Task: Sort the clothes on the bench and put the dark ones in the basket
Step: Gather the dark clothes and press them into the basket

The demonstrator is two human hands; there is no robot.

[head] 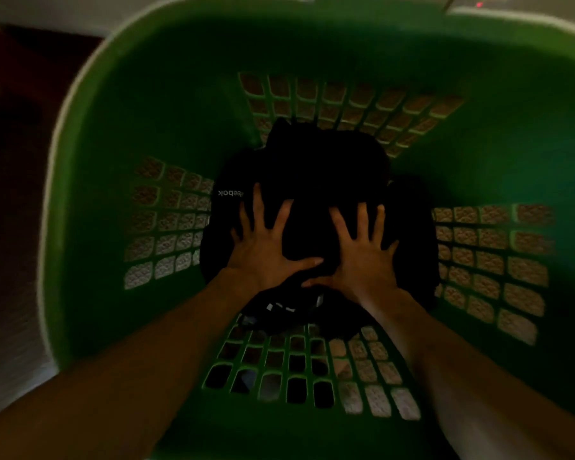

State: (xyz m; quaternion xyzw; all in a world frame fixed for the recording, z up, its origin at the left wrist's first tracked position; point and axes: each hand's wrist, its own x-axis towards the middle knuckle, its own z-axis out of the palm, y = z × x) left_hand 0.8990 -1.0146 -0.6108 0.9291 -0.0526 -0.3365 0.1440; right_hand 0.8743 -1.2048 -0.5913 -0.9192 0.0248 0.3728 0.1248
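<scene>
Two bare forearms reach down from the near edge into a green basket (166, 104), past its near wall of square lattice holes. The left hand (266, 252) lies flat on the pile of dark clothes (316, 180) at the bottom, fingers fanned wide and gripping nothing. The right hand (365, 252) lies just beside it in the same way, palm down, fingers spread, nothing pinched; the two thumbs nearly meet at the middle. Under the wrists a fold of the black cloth shows a few pale marks. By the left fingertips a white logo (230, 193) reads upside down on the fabric. The heap fills the basket floor, and beyond it the far lattice wall shows a woven floor (356, 101) through its holes
</scene>
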